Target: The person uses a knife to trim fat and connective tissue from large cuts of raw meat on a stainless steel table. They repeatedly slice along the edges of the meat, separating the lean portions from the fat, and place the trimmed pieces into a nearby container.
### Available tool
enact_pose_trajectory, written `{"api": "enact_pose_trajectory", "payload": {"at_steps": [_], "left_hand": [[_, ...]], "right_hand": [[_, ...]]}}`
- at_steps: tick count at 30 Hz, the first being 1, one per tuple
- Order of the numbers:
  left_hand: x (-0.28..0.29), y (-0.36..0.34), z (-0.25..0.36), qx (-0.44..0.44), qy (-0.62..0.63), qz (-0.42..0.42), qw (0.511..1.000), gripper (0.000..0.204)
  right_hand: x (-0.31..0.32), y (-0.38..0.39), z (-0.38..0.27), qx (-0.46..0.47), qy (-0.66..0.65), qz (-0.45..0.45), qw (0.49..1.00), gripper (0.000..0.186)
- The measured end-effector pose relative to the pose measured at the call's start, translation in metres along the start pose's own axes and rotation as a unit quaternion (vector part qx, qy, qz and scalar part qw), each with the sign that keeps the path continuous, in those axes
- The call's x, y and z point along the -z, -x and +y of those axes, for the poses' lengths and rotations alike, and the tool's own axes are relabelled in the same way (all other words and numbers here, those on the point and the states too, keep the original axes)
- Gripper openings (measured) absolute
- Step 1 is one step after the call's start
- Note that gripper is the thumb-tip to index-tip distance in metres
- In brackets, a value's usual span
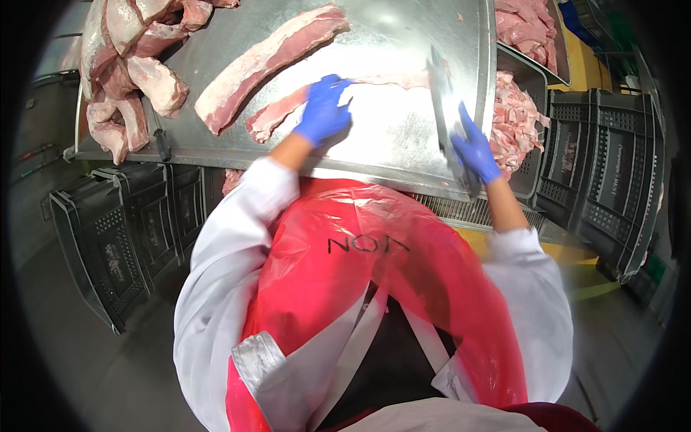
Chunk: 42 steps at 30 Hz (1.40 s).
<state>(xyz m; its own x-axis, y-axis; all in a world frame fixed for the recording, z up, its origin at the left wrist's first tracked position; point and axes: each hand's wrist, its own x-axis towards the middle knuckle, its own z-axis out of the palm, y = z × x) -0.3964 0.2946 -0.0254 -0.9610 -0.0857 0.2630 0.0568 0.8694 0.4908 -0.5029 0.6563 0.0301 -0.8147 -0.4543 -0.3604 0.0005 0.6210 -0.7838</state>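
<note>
My left hand [324, 111], in a blue glove, is closed on a thin strip of meat [277, 113] lying on the metal table. The strip runs rightward from under my fingers as a narrow pale band. My gloved right hand [478, 150] grips a knife [437, 101] near the table's right edge. Motion blurs its blade, which points away from me across the strip's right end. I cannot tell whether the blade touches the meat. Beyond my left hand lies a thick slab of meat [270, 65] with a pale fatty side.
Meat pieces [133, 65] are heaped at the table's [403, 36] far left. Trimmings [515, 119] fill a bin beside its right edge, with more meat [529, 29] in a tray beyond. Black crates stand at the left [133, 230] and right [601, 162].
</note>
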Motion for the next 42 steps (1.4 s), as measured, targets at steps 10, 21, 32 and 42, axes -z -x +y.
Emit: {"api": "enact_pose_trajectory", "payload": {"at_steps": [10, 21, 32, 42], "left_hand": [[-0.119, -0.1, 0.037, 0.011, 0.027, 0.032, 0.999, 0.014], [-0.101, -0.129, -0.046, 0.19, -0.106, 0.063, 0.974, 0.018], [0.051, 0.02, -0.091, 0.263, -0.09, -0.026, 0.96, 0.111], [0.084, 0.142, -0.062, 0.174, -0.136, -0.105, 0.97, 0.022]], "right_hand": [[-0.064, -0.052, 0.023, -0.008, 0.216, 0.006, 0.976, 0.07], [-0.041, 0.061, 0.032, -0.073, 0.303, -0.029, 0.95, 0.091], [-0.022, 0.077, 0.039, 0.092, 0.26, 0.034, 0.961, 0.084], [-0.191, -0.058, -0.139, 0.272, 0.341, -0.194, 0.879, 0.071]]}}
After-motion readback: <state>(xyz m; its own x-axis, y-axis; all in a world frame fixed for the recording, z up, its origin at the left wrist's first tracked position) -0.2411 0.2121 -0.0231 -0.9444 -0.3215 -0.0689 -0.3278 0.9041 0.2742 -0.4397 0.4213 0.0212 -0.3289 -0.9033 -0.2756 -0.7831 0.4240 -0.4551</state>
